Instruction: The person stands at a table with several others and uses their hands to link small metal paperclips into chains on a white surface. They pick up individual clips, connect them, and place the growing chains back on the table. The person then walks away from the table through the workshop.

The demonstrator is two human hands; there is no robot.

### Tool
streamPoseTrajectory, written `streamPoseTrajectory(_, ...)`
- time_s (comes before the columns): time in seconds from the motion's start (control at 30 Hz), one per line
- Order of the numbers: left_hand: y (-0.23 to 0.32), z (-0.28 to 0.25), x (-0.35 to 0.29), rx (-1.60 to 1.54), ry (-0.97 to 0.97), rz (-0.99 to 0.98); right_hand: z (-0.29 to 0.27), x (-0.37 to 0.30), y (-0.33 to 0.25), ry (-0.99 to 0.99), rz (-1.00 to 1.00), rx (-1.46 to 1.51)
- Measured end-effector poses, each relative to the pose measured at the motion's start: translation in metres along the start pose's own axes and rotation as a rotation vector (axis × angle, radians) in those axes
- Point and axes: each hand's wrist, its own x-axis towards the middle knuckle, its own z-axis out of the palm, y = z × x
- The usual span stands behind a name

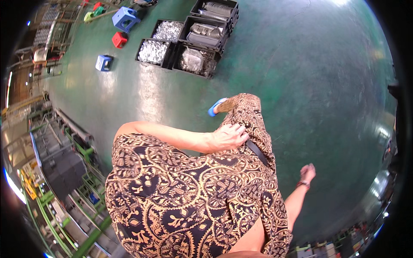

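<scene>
My left hand point(231, 136) is bent across the front of my waist. Its fingers are curled against the black and tan patterned clothing point(180, 189), next to a black strap point(257, 153); what they grip, if anything, is hidden. Down at my right side hangs my right hand point(307, 172), out over the green floor and away from any object. Its fingers look curled in, with nothing visible in them, and a band point(303, 184) circles that wrist. One foot in a blue slipper point(215, 107) shows ahead of me.
Black crates point(206, 38) of metal parts stand stacked on the green floor point(318, 86) ahead. Left of them are a blue stool point(125, 19), a red stool point(119, 39) and a small blue-white stool point(103, 63). Green-framed racks point(86, 176) line my left.
</scene>
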Motion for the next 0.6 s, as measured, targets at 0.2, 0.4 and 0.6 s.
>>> streamPoseTrajectory(0.2, 0.024, -0.001, 0.109, -0.142, 0.167, -0.252, 0.075, 0.170, -0.226, -0.207, -0.427, -0.140)
streamPoseTrajectory(0.4, -0.004, -0.014, 0.290, -0.254, 0.268, -0.199, 0.111, 0.266, -0.244, -0.601, -0.397, -0.543)
streamPoseTrajectory(0.6, -0.026, -0.047, 0.455, 0.028, 0.042, 0.150, -0.076, 0.275, -0.128, -0.221, 0.343, -0.171)
